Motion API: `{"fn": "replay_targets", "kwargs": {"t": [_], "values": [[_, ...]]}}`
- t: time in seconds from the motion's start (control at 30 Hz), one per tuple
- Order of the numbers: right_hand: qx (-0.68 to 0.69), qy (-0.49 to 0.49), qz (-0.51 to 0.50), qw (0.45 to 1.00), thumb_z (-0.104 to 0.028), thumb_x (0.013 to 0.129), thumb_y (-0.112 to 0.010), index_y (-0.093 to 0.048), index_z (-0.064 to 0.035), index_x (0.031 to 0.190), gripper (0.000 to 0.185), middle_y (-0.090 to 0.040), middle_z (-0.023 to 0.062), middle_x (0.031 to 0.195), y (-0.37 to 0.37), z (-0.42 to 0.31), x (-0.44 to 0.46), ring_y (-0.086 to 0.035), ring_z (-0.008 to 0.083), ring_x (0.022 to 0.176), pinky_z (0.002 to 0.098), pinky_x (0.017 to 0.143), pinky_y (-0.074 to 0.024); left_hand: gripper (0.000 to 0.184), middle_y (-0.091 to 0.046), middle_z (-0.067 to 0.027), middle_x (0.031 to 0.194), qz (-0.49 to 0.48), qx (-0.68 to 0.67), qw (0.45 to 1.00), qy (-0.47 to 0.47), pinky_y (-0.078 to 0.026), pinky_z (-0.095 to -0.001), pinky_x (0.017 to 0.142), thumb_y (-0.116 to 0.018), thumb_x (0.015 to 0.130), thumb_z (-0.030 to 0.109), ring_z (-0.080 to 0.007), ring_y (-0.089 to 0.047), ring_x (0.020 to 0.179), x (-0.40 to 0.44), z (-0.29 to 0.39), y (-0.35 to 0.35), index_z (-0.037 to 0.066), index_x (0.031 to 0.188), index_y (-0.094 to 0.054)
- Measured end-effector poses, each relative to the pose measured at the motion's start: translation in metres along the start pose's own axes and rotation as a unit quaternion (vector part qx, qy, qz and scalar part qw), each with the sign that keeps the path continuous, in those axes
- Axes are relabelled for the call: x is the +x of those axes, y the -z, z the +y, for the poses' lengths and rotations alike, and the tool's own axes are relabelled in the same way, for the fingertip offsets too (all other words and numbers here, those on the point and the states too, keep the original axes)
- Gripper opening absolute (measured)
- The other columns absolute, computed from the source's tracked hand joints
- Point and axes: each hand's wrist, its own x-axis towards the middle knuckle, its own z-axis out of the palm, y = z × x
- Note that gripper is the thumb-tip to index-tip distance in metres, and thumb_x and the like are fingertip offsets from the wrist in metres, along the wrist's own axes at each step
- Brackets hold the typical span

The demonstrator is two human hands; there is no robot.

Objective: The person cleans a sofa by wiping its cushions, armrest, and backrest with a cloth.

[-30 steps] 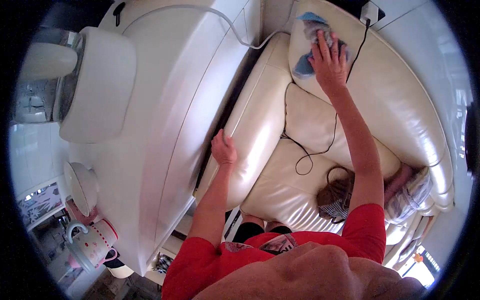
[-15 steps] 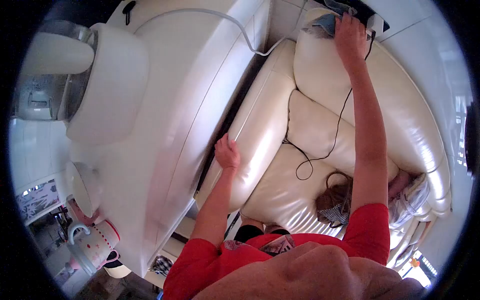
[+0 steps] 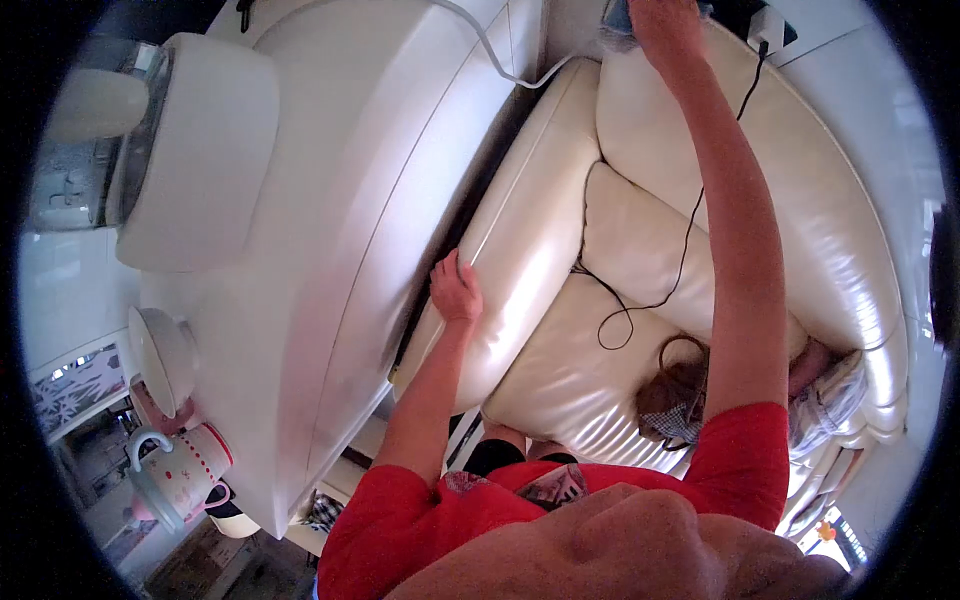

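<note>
My right hand (image 3: 668, 28) is at the top edge of the view, over the top of the cream sofa's backrest (image 3: 800, 190). A blue-grey cloth (image 3: 618, 20) shows beside and under it, and its fingertips are cut off by the frame. My left hand (image 3: 456, 288) rests on the outer edge of the sofa's armrest (image 3: 530, 210), beside the dark gap along the white counter. Its fingers curl over the edge, with the tips partly hidden.
A black cable (image 3: 690, 240) runs from a white plug (image 3: 767, 28) down across the sofa. A brown bag (image 3: 672, 400) lies on the seat. On the left, the white counter (image 3: 330, 150) bears a bowl (image 3: 160, 360) and a pink-and-white mug (image 3: 185, 478).
My right hand has moved with the cloth up the backrest to its top edge, partly leaving the view. My left hand stays on the armrest.
</note>
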Motion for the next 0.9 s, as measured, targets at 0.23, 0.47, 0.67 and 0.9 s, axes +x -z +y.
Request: {"fn": "replay_targets", "kwargs": {"t": [0.23,0.47,0.67,0.9], "values": [[-0.046,0.143,0.007,0.989,-0.016,0.075,-0.052,-0.063,-0.004,0.084,0.019,-0.061,0.0118,0.082,-0.003,0.003,0.003,-0.057,0.0273,0.083,0.0397,0.077,-0.0445,0.039,-0.056,-0.018,0.101,0.032,0.007,0.999,-0.024,-0.042,-0.046,0.081,-0.044,0.088,0.031,-0.0375,-0.052,0.091,-0.001,-0.009,-0.01,0.004,0.113,-0.055],[-0.145,0.221,-0.333,0.905,-0.016,0.077,-0.053,-0.063,-0.0027,0.094,0.024,-0.061,0.0162,0.101,-0.027,-0.029,0.009,-0.056,0.032,0.097,0.0459,0.087,-0.0415,0.038,-0.058,-0.0179,0.101,0.022,-0.009,1.0,-0.019,-0.042,-0.046,0.081,-0.042,0.089,0.031,-0.0375,-0.052,0.092,0.002,-0.005,-0.006,0.004,0.112,-0.056],[0.036,0.055,-0.287,0.956,-0.019,0.086,-0.046,-0.061,-0.0023,0.099,0.026,-0.059,0.0163,0.102,-0.122,-0.062,-0.054,-0.055,0.0305,0.098,0.0429,0.088,-0.041,0.04,-0.057,-0.0176,0.1,0.047,-0.019,0.998,-0.043,-0.042,-0.0468,0.081,-0.042,0.089,0.035,-0.0371,-0.052,0.091,0.001,-0.013,-0.009,0.005,0.112,-0.056],[-0.026,0.116,-0.165,0.979,-0.012,0.082,-0.05,-0.068,-0.0056,0.089,0.021,-0.063,0.0122,0.094,-0.15,-0.075,-0.163,-0.056,0.0288,0.097,0.0363,0.093,-0.0361,0.04,-0.057,-0.017,0.1,0.016,-0.018,1.0,-0.01,-0.042,-0.0469,0.081,-0.045,0.087,0.034,-0.0367,-0.051,0.092,0.003,-0.011,-0.006,0.006,0.113,-0.055]]}}
